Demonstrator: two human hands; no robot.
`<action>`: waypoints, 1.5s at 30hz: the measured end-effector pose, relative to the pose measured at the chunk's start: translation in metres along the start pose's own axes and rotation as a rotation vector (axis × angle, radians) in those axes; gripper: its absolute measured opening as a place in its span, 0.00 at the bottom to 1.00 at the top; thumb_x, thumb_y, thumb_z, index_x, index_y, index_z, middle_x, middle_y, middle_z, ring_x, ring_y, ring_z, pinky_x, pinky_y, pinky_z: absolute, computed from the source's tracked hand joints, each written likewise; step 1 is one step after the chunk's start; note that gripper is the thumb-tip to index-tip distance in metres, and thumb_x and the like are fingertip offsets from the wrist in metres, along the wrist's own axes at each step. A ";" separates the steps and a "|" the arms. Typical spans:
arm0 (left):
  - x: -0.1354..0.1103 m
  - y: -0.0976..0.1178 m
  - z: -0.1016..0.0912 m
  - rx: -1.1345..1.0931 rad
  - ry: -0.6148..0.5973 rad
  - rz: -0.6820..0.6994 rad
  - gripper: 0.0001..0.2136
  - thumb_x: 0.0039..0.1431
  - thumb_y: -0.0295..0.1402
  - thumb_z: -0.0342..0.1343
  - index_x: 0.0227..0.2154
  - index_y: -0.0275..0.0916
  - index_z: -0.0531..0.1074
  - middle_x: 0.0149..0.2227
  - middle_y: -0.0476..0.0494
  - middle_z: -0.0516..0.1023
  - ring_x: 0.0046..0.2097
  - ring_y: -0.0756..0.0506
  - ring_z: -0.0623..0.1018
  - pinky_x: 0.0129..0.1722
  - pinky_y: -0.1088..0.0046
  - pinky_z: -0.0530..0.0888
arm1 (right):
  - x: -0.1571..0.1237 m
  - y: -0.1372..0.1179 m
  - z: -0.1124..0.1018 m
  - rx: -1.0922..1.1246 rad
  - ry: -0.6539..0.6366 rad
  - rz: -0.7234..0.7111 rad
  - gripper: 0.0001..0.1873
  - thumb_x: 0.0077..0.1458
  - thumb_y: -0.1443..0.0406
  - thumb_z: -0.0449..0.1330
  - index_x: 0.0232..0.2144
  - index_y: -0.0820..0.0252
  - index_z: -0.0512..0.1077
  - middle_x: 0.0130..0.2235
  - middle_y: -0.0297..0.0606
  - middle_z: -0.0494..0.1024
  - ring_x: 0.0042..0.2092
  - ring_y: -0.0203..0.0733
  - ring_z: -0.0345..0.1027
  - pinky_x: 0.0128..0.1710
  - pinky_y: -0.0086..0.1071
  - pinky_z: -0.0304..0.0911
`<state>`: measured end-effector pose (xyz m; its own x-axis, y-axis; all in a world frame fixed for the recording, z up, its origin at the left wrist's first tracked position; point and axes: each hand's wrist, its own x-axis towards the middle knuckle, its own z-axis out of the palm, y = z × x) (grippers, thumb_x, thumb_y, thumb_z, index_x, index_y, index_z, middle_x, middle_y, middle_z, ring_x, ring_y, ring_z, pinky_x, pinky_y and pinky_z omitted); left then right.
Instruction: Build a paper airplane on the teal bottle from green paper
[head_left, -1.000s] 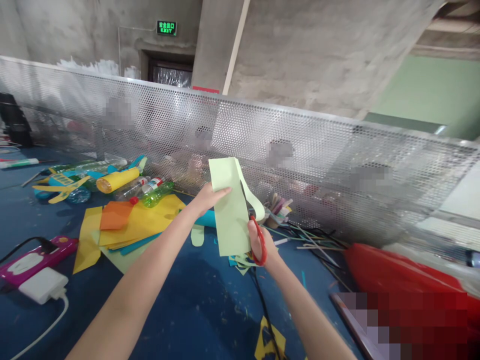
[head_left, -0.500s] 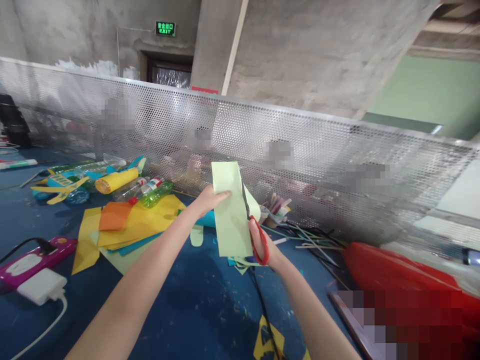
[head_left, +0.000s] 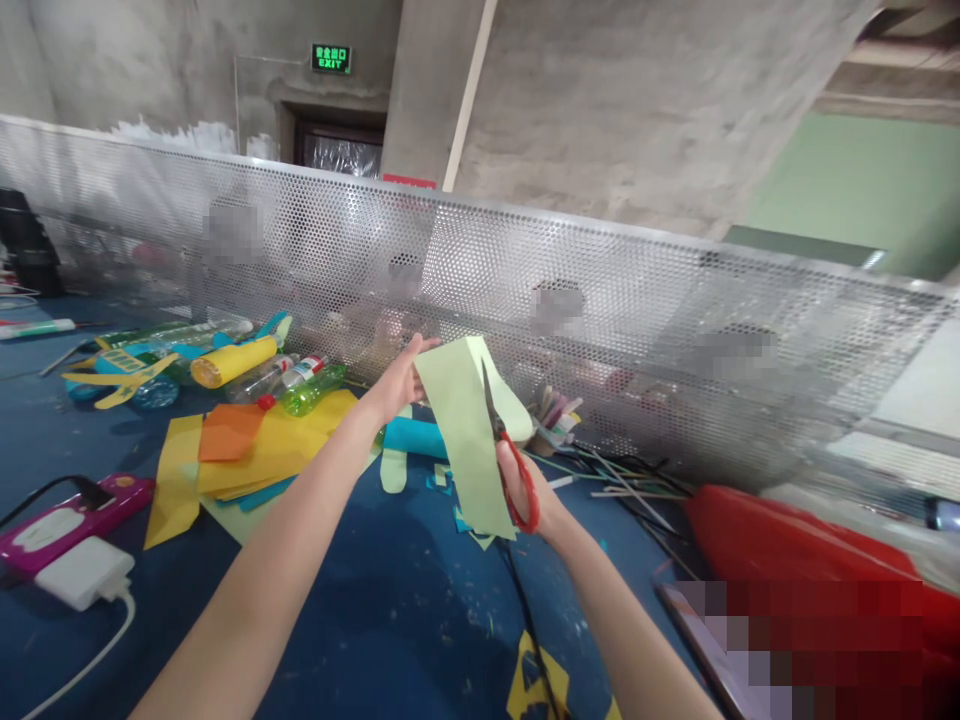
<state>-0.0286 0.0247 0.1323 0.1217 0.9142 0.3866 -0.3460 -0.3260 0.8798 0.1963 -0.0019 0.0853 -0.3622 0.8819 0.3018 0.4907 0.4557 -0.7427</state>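
"Perforated metal screen along the far side of the blue bench; what are the hands doing?"

"Right hand is closed round red-handled scissors, a blade showing at the cut in the pale green paper, held up over the bench's middle. Left hand is loosely spread, thumb raised, at the paper's far left corner; whether it touches, I can't tell."

"How would you cut it well?"

"Pinch near the cut, keep it taut, feed the paper into the blades, fingers clear."

"And around it?"

"Blue tube just behind, yellow sheets and a green bottle left, magenta power strip nearer left. Far off, a lit exit sign on concrete."
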 end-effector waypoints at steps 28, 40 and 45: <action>-0.024 0.037 -0.036 0.636 -0.208 0.037 0.17 0.47 0.35 0.61 0.43 0.44 0.74 0.45 0.45 0.76 0.44 0.47 0.74 0.45 0.69 0.69 | -0.017 -0.029 -0.010 0.082 -0.345 0.047 0.28 0.53 0.44 0.48 0.30 0.60 0.74 0.25 0.36 0.75 0.32 0.46 0.69 0.31 0.35 0.65; -0.031 0.044 -0.037 0.591 -0.376 -0.080 0.25 0.48 0.29 0.60 0.51 0.49 0.67 0.51 0.45 0.73 0.45 0.47 0.75 0.43 0.70 0.71 | -0.016 -0.024 -0.008 0.038 -0.352 0.023 0.27 0.54 0.45 0.48 0.29 0.59 0.74 0.28 0.36 0.76 0.32 0.45 0.68 0.31 0.35 0.64; -0.032 0.046 -0.038 0.579 -0.405 -0.087 0.25 0.48 0.28 0.60 0.52 0.48 0.67 0.50 0.46 0.74 0.44 0.47 0.76 0.42 0.71 0.71 | -0.015 -0.020 -0.006 0.036 -0.346 0.034 0.27 0.52 0.44 0.49 0.29 0.59 0.73 0.26 0.35 0.75 0.32 0.45 0.68 0.30 0.34 0.64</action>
<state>-0.0836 -0.0105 0.1496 0.5015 0.8180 0.2818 0.2165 -0.4340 0.8745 0.1963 -0.0234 0.0996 -0.5965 0.8003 0.0606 0.4811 0.4170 -0.7712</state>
